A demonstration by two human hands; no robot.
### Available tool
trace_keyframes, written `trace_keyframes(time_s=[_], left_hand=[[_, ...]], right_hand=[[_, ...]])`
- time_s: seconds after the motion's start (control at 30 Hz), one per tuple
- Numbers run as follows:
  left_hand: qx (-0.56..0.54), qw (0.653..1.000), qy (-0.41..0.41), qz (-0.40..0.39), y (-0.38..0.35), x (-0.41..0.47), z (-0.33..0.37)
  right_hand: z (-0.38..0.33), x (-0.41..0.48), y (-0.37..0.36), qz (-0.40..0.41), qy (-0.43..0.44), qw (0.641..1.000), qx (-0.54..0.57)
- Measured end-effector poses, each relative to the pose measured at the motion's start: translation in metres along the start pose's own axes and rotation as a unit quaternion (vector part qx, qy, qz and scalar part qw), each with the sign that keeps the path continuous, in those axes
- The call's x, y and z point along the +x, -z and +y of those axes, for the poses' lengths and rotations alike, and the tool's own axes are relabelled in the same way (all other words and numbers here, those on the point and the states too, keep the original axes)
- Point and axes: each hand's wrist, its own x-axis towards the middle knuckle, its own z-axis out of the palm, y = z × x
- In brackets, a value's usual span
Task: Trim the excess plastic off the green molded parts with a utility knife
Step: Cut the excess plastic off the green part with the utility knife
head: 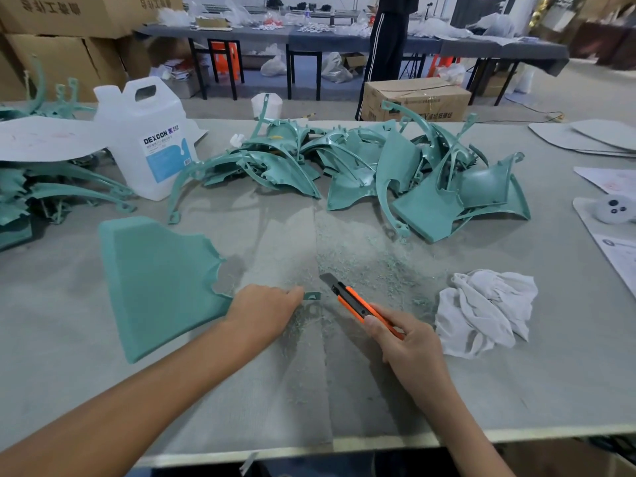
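A green molded part (158, 284) is pinched by the left hand (265, 309); the utility knife (351, 299) is gripped by the right hand (406, 342). The fingertips (298, 291) could be cut should the nearby blade (327, 279) slip leftward.

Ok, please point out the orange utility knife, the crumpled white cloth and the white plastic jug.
Orange utility knife (351, 299): head view, orange handle body.
Crumpled white cloth (483, 311): head view, middle folds.
White plastic jug (160, 154): head view, labelled front wall.
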Motion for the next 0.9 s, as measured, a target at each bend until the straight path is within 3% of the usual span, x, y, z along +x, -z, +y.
trace_keyframes(time_s=[0.13,0.27,0.37,0.5,0.6,0.7,0.77,0.9], left_hand=[[-0.003,1.0,0.005,-0.003,0.0,0.002,-0.001],[-0.05,0.999,0.018,-0.002,0.001,0.0,0.001],[-0.155,0.987,0.009,0.05,0.014,0.006,0.007],[-0.323,0.942,-0.002,0.094,0.046,0.033,0.018],[-0.315,0.946,0.012,0.07,0.056,0.049,0.014],[-0.328,0.932,0.06,0.142,0.049,0.044,-0.005],[-0.275,0.941,0.078,0.182,0.036,0.032,-0.029],[-0.28,0.942,0.134,0.125,-0.001,-0.002,-0.083]], right_hand=[[0.003,-0.001,-0.005,0.007,0.012,0.998,-0.056],[0.003,-0.003,-0.01,0.084,0.002,0.995,-0.059],[0.003,-0.005,-0.009,0.102,0.0,0.994,-0.03],[0.003,-0.004,-0.008,0.126,-0.011,0.992,0.004],[0.005,-0.006,-0.005,0.163,-0.039,0.984,0.053],[0.008,-0.008,-0.005,0.202,-0.049,0.975,0.084],[0.012,-0.006,-0.006,0.208,-0.055,0.972,0.096],[0.018,-0.005,-0.006,0.198,-0.054,0.974,0.098]])
